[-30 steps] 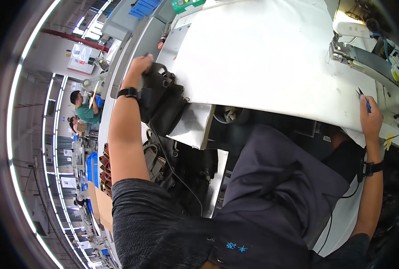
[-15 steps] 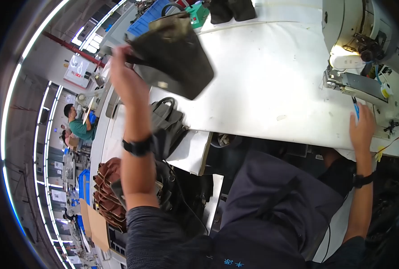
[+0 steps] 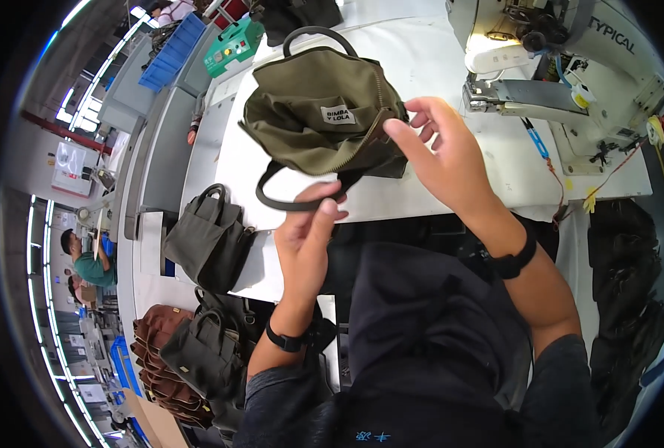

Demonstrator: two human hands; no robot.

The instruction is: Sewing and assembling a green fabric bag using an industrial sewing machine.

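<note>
A dark olive handbag [image 3: 302, 142] stands on the white table in front of me. Its top gapes toward me, showing green lining, a white label [image 3: 338, 115] and a brass-toothed zip [image 3: 377, 134] along the right rim. My left hand [image 3: 306, 231] pinches the near handle [image 3: 273, 196] between thumb and fingers. At the bag's right corner is my right hand [image 3: 451, 164], its thumb close to the zip's end and its fingers apart and slightly curled. Whether those fingertips press the bag is hard to see.
A sewing machine [image 3: 518, 93] stands at the right, blue thread snips [image 3: 537, 138] beside it. More bags lie left: a grey-green one [image 3: 209, 239], a dark one [image 3: 205, 351] and brown ones [image 3: 156, 351]. A green box [image 3: 232, 46] and blue crate [image 3: 173, 52] stand far left.
The handbag has come from my raised left hand at the upper left down onto the table. My right hand has left the blue snips and moved left to the bag. The view has shifted.
</note>
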